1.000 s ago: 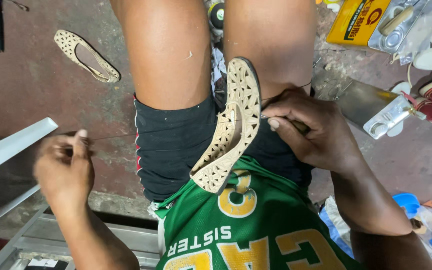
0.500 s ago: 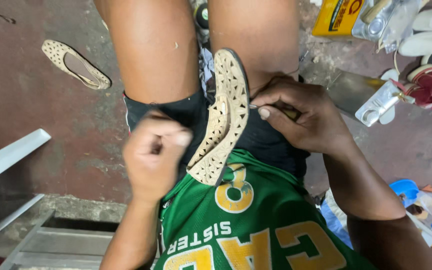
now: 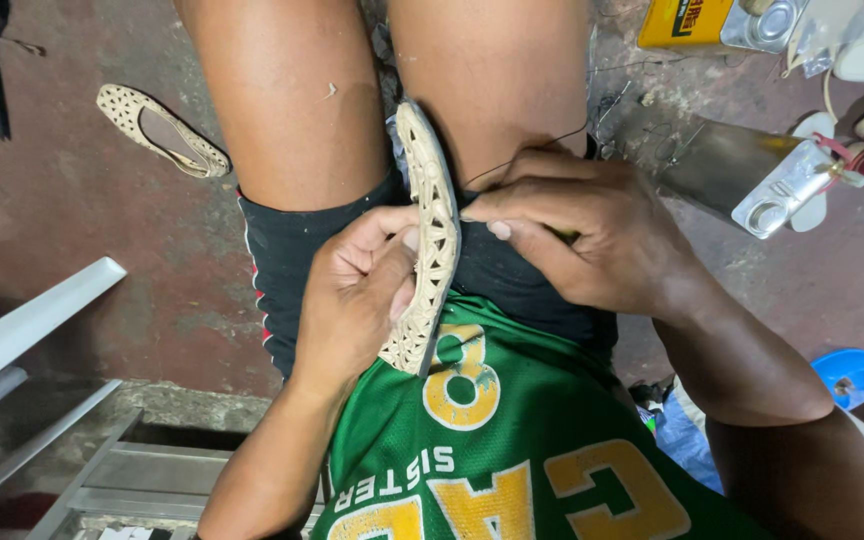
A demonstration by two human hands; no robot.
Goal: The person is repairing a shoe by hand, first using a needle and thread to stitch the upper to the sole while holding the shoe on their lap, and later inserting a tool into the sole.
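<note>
A beige perforated flat shoe (image 3: 429, 230) stands on edge between my thighs, its heel end against my green jersey. My left hand (image 3: 352, 295) grips the shoe's left side near the heel, thumb on its rim. My right hand (image 3: 592, 235) pinches at the shoe's right edge about mid-length, fingers closed on a small dark tool that is mostly hidden. A thin dark thread (image 3: 542, 145) runs from that hand up over my right thigh.
The matching beige shoe (image 3: 157, 130) lies on the reddish floor at left. A yellow can (image 3: 687, 22), metal tins (image 3: 792, 185), white and red shoes sit at upper right. A white plastic chair edge (image 3: 22, 330) and a metal frame are at lower left; a blue tub (image 3: 847, 370) is at right.
My left hand came in from the far left and took hold of the shoe's side. The shoe turned more upright on its edge. My right hand stayed at the shoe's edge.
</note>
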